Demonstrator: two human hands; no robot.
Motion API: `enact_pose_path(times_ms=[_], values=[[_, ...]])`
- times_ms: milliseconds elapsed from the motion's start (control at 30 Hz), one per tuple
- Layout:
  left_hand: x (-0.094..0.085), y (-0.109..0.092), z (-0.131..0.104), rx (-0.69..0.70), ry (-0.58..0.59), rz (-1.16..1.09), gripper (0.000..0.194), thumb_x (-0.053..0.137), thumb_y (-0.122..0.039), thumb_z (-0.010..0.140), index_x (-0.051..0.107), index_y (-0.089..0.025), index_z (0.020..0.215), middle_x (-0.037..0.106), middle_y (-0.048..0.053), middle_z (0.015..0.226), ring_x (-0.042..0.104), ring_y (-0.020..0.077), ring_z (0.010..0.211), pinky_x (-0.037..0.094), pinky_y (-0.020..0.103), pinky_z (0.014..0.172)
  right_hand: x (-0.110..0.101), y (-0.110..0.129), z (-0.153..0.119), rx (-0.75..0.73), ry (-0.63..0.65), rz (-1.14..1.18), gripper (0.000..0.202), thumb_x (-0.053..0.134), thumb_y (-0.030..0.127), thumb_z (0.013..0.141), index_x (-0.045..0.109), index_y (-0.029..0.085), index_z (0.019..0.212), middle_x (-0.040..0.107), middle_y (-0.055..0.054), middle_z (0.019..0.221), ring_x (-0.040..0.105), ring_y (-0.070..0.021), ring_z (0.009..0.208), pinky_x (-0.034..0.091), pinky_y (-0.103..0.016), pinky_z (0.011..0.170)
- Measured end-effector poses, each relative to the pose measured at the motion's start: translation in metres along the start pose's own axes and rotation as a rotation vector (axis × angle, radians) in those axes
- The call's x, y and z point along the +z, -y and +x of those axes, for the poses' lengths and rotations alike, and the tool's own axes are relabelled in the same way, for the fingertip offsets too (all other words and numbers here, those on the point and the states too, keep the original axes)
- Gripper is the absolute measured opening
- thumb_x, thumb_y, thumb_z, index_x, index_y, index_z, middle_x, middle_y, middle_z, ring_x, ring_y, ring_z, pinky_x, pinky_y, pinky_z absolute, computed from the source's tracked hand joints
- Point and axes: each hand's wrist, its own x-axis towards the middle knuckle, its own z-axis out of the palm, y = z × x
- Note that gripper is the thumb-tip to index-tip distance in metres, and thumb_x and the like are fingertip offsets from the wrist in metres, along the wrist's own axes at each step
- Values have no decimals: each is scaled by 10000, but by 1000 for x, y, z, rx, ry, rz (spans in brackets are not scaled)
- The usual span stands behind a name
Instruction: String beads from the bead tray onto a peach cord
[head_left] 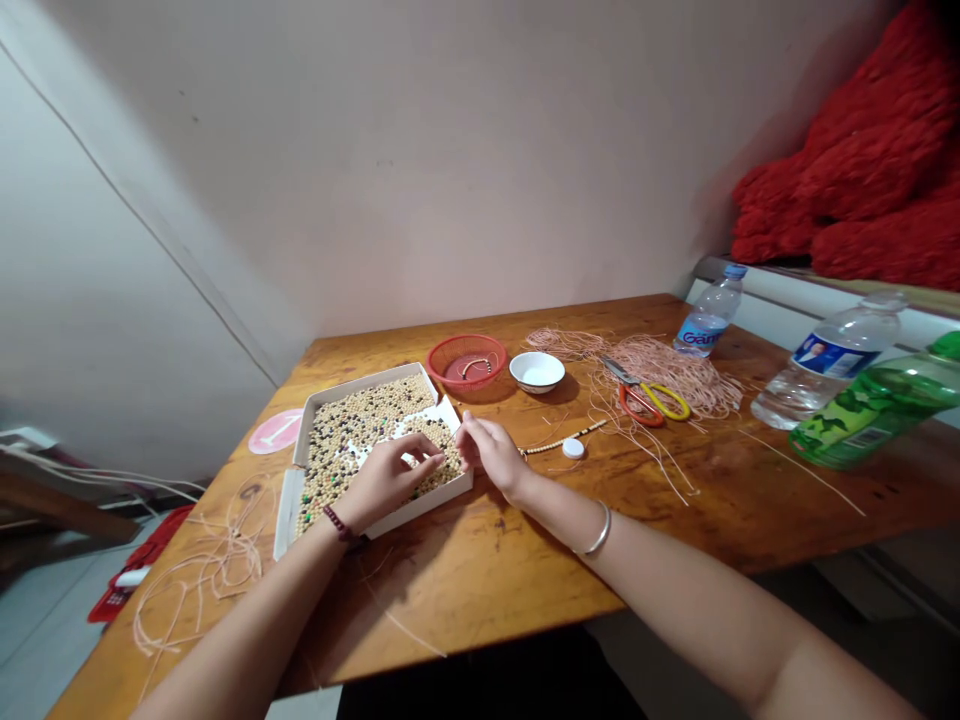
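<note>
A shallow white box [420, 517] holds many small beads [367, 410], mostly cream, with dark and a few green ones. My left hand [390, 475] is over the box's near part, thumb and fingertips pinched together just above the beads. At the box's right edge, my right hand [491, 455] has its fingers curled together. Whatever lies between the fingertips of either hand is too small to make out. Beside my right wrist, a strand of cream and dark beads [566, 441] lies on the table next to a white round cap [573, 449].
Behind the box stand a red mesh basket [466, 361] and a white bowl [537, 372]. Scissors [645, 392] lie on a heap of pink cords [682, 370]. Several bottles, including a green one [874, 410], stand right. Loose cords [217, 560] and a pink disc [275, 432] lie left.
</note>
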Motion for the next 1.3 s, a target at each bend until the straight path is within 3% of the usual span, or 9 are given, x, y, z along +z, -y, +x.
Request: enact_pose_path(times_ms=[167, 300, 433, 567, 700, 867, 1033, 1133, 1300], values=[[-5, 8, 0, 30, -168, 221, 110, 670, -332, 746, 697, -227, 730, 685, 34, 715, 591, 164, 602, 415, 224, 529, -6, -6, 6, -89, -172, -96, 449, 447, 573, 805, 531, 172, 622, 465, 17, 559, 450, -93, 457, 358, -213, 434], [-3, 7, 0, 36, -115, 157, 138, 650, -352, 759, 715, -234, 787, 708, 52, 839, 625, 194, 712, 440, 237, 569, -10, -11, 10, -89, -265, -140, 433, 434, 541, 808, 545, 171, 613, 479, 6, 568, 453, -104, 474, 365, -224, 444], [4, 4, -1, 73, 13, 96, 135, 669, -337, 726, 734, -244, 801, 715, 58, 857, 627, 215, 759, 458, 263, 628, -11, -12, 10, -76, -237, -205, 395, 420, 480, 820, 572, 171, 627, 508, 4, 594, 458, -101, 474, 359, -224, 458], [7, 7, -3, 84, 92, 200, 128, 644, -333, 746, 738, -256, 786, 721, 45, 821, 633, 210, 752, 451, 273, 665, -11, -12, 10, -68, -222, -296, 340, 398, 382, 836, 596, 174, 654, 543, 1, 617, 485, -112, 503, 378, -225, 490], [6, 8, -3, 73, 161, 258, 154, 601, -321, 784, 738, -250, 785, 714, 37, 760, 619, 191, 672, 435, 271, 637, -13, -11, 8, -157, -177, -616, 245, 427, 242, 830, 646, 196, 731, 647, -20, 753, 575, -156, 716, 435, -257, 667], [2, 3, -2, 25, 79, 149, 199, 618, -390, 769, 737, -237, 815, 709, 56, 819, 608, 205, 738, 444, 269, 633, -16, -2, -1, -429, -51, -1040, 202, 487, 158, 817, 679, 200, 772, 669, -58, 965, 540, -198, 992, 373, -339, 899], [-4, 0, 0, -19, 23, -56, 250, 630, -431, 765, 725, -204, 806, 709, 74, 893, 623, 212, 801, 473, 269, 650, -13, 2, -7, -576, 120, -1142, 229, 509, 131, 811, 696, 234, 893, 665, -30, 1110, 477, -209, 1164, 244, -423, 1013], [-6, 0, 0, -45, -17, -76, 263, 644, -453, 744, 723, -204, 770, 709, 66, 851, 622, 219, 809, 478, 274, 656, -10, 2, -8, -559, 72, -1115, 280, 488, 131, 830, 689, 247, 986, 699, -37, 1031, 560, -187, 1054, 246, -410, 1009], [-5, 4, 1, -33, -52, -21, 252, 672, -443, 714, 738, -214, 797, 716, 60, 817, 624, 216, 761, 468, 266, 611, -9, 2, -7, -528, -106, -1058, 260, 496, 138, 823, 705, 237, 940, 720, -38, 986, 625, -176, 944, 238, -394, 1017]])
